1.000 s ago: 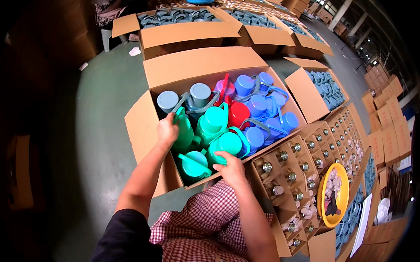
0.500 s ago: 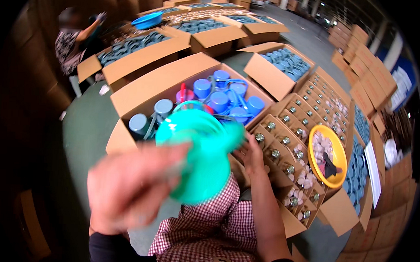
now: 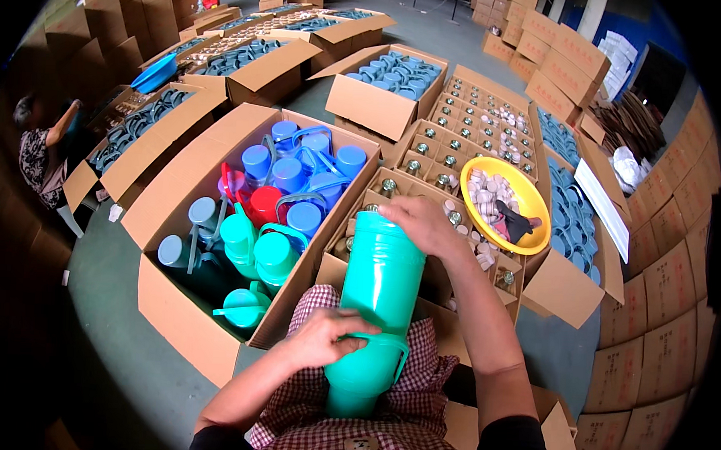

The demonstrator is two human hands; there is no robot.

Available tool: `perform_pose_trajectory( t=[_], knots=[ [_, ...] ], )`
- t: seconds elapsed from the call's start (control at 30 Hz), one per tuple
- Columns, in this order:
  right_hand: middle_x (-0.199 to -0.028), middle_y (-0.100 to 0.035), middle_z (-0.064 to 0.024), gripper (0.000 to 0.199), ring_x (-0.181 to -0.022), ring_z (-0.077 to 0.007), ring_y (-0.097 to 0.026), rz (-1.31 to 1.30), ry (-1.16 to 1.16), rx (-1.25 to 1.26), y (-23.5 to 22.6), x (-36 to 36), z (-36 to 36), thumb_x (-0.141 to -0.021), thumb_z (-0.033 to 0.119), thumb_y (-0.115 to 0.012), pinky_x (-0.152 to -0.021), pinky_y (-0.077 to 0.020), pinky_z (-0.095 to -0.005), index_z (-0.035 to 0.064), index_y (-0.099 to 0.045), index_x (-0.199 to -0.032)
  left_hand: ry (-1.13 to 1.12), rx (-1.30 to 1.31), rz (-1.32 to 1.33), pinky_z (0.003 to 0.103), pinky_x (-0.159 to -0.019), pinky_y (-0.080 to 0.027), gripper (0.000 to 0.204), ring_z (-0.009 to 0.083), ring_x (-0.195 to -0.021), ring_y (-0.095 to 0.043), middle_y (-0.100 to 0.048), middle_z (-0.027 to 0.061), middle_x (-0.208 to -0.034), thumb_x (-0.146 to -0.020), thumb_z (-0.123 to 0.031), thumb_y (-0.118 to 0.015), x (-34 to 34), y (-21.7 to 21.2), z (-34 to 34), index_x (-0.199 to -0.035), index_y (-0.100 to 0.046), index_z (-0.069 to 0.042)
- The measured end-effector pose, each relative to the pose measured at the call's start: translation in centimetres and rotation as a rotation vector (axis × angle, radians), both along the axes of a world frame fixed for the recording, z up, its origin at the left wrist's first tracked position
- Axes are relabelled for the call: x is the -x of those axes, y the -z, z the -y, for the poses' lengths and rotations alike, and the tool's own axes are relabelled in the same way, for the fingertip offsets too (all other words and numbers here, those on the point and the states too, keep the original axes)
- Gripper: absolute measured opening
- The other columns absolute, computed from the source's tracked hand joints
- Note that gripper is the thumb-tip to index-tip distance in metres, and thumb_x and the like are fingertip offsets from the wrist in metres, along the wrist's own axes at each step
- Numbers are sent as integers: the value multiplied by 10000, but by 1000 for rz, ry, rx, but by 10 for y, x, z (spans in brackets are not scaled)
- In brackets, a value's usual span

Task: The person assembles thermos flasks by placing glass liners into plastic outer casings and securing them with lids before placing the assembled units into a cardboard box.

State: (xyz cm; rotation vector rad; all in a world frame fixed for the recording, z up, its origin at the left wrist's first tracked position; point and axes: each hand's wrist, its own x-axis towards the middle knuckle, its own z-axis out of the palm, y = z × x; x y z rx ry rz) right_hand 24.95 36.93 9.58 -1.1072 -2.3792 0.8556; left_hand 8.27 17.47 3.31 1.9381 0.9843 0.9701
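A green plastic thermos flask casing (image 3: 380, 286) stands tilted over my lap, its handle and narrower end toward me and its wide end away. My right hand (image 3: 425, 225) grips the wide end, fingers over the rim. Near the handle, my left hand (image 3: 329, 338) has its fingers bent over the casing's lower part. Left of it, an open carton (image 3: 197, 334) holds several thermos flasks: a blue one (image 3: 289, 174), a red one (image 3: 265, 205) and a green one (image 3: 275, 259) among them.
Divided cartons at the right hold silvery glass liners (image 3: 506, 277) and pale round pieces. A yellow basin (image 3: 544, 202) of such pieces, with a dark cloth, rests on them. Cartons of grey-blue parts (image 3: 395, 72) stand beyond; another person (image 3: 43, 155) sits far left.
The green casing has turned from a blurred position over the carton to tilted over my lap. My left hand has moved right and lower, my right to its wide end. The view has shifted.
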Motion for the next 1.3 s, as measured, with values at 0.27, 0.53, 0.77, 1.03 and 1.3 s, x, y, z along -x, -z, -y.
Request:
perform_pose_trajectory(
  t=[0.27,0.53,0.77,1.03,1.3],
  knots=[
    [-676,-607,-128,344,-661,-310,-601,-246,-136,-266,-14,7,25,-754,393,-661,-581,-445,-381,56,-601,-714,-508,117,693,333,-863,-426,499,215,-1016,-563,-600,119,-1099,-898,-422,-476,67,27,-122,-1140,-555,7],
    [-1108,-599,-145,529,-1010,-288,-587,-569,-266,-193,48,-31,-27,-910,487,-428,-828,-455,-345,58,-574,-1184,175,164,802,463,-1117,-113,941,324,-1380,-194,-199,192,-1488,-805,-758,-279,23,-8,-165,-1403,-313,-32],
    [-1316,-476,-206,790,-1250,-264,-440,-1037,-270,37,38,-19,-21,-885,637,-343,-1039,-328,-392,-35,-461,-1284,-116,76,735,480,-1126,-82,963,328,-1395,-135,-136,188,-1506,-752,-653,-566,52,14,-184,-1443,-225,-75],
    [-1120,-631,-122,407,-1021,-240,-608,-345,457,501,167,-77,-65,-847,338,-576,-882,-453,-333,85,-600,-1165,339,-12,793,461,-1026,-273,707,377,-1222,-364,-375,249,-1318,-762,-477,-621,59,-24,-171,-1265,-451,-11],
    [-1056,-649,-137,409,-960,-294,-634,773,625,244,212,-133,-101,-806,140,-549,-814,-503,-392,47,-536,-1205,-523,-101,254,262,-665,-446,418,159,-696,-573,-640,107,-813,-825,-357,-584,44,-56,-183,-906,-651,48]
  ],
)
